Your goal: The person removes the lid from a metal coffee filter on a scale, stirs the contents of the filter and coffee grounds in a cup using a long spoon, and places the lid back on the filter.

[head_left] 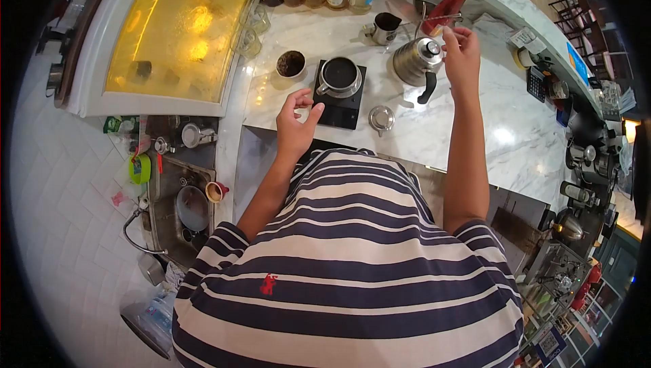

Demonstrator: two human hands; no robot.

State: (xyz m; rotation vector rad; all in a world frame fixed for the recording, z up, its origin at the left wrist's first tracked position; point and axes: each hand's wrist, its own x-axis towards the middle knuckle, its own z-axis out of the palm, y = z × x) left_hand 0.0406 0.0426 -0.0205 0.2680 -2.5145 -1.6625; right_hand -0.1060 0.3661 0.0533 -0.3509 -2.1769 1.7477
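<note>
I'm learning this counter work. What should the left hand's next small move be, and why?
Probably ease the left hand toward the handle of the cup: the hand looks open and empty at the edge of the black scale, the cup stands on that scale, and its handle points toward the hand.

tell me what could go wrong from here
The left hand, close beside the cup on the black scale, might nudge it and spill its dark contents. The right hand, seemingly close by the kettle, could knock it. The small round vessel near the front edge of the counter might get swept off.
</note>
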